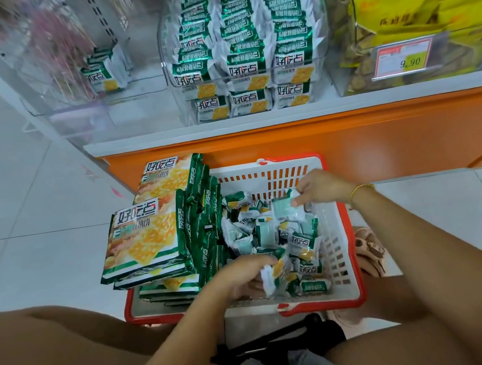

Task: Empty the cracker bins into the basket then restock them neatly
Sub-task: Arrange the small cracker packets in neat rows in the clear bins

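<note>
Cracker packets (pixel 302 243) light, slippery; take by crimped ends. Right hand (pixel 321 187) pinches one at basket's (pixel 339 250) 1 o'clock; left hand (pixel 242 274) grips several.

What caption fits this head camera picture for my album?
Left hand and right hand grip small cracker packets in the basket; middle bin neatly full, left bin nearly empty.
</note>
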Demonstrator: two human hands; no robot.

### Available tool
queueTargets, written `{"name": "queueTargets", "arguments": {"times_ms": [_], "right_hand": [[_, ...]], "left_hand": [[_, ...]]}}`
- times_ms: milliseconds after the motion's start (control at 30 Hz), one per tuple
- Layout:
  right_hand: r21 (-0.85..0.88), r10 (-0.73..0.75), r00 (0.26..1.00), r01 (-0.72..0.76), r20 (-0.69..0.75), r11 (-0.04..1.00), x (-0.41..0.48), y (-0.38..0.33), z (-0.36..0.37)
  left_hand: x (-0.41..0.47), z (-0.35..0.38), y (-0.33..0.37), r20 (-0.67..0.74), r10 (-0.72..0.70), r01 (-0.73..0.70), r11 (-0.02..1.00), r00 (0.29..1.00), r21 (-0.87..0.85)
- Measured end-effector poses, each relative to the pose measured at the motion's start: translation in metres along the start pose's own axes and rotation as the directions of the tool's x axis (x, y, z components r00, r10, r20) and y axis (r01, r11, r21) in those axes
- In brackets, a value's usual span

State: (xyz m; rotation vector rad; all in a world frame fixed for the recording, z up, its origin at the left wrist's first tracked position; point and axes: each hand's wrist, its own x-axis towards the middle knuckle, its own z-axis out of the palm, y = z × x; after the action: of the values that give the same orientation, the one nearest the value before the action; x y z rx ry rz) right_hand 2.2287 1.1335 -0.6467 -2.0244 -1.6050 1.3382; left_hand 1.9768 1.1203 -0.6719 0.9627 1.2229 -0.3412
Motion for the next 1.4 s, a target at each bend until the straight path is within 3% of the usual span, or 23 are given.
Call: {"name": "queueTargets", "arguments": {"times_ms": [67, 167, 333, 433, 500, 600, 700, 800, 867, 1033, 1233, 1400], "right_hand": [[0.064, -0.030, 0.993, 0.038, -0.116, 0.997, -0.013, -0.016, -0.027], [0.108, -0.124, 0.960, 0.155, -0.250, 0.982, -0.039, -0.056, -0.056], [0.155, -0.329, 0.858, 0.415, -0.394, 0.897, -0.087, -0.128, -0.069], [0.135, -0.417, 0.802, 0.512, -0.427, 0.848, -0.105, -0.148, -0.067], [0.007, -0.487, 0.730, 0.558, -0.479, 0.830, -0.109, -0.153, -0.066], [-0.282, -0.620, 0.557, 0.574, -0.553, 0.768, -0.108, -0.158, -0.063], [-0.478, -0.719, 0.401, 0.551, -0.567, 0.684, -0.104, -0.161, -0.056], [-0.597, -0.774, 0.316, 0.499, -0.549, 0.628, -0.099, -0.165, -0.049], [-0.592, -0.776, 0.318, 0.509, -0.545, 0.624, -0.096, -0.170, -0.042], [-0.453, -0.755, 0.412, 0.617, -0.510, 0.643, -0.091, -0.182, -0.025], [-0.418, -0.764, 0.452, 0.649, -0.460, 0.636, -0.089, -0.201, -0.018], [-0.091, -0.607, 0.609, 0.664, -0.510, 0.742, -0.082, -0.234, -0.023]], "left_hand": [[-0.017, -0.002, 0.012, 0.094, 0.067, -0.038, 0.959, 0.993, -0.282], [-0.047, -0.008, 0.036, 0.121, 0.218, -0.117, 0.825, 0.968, -0.553], [-0.101, -0.017, 0.073, 0.170, 0.358, -0.174, 0.749, 0.918, -0.640], [-0.136, -0.021, 0.093, 0.143, 0.487, -0.237, 0.636, 0.862, -0.734], [-0.154, -0.026, 0.102, 0.091, 0.554, -0.286, 0.555, 0.827, -0.782], [-0.171, -0.038, 0.110, 0.025, 0.608, -0.347, 0.485, 0.794, -0.803], [-0.180, -0.050, 0.116, 0.020, 0.637, -0.370, 0.473, 0.771, -0.799], [-0.183, -0.060, 0.118, 0.029, 0.658, -0.408, 0.500, 0.752, -0.764], [-0.182, -0.067, 0.120, 0.018, 0.665, -0.423, 0.496, 0.747, -0.758], [-0.189, -0.085, 0.127, 0.012, 0.692, -0.422, 0.453, 0.721, -0.785], [-0.213, -0.096, 0.137, -0.117, 0.698, -0.580, 0.476, 0.707, -0.662], [-0.221, -0.114, 0.141, -0.195, 0.686, -0.612, 0.439, 0.701, -0.657]]}}
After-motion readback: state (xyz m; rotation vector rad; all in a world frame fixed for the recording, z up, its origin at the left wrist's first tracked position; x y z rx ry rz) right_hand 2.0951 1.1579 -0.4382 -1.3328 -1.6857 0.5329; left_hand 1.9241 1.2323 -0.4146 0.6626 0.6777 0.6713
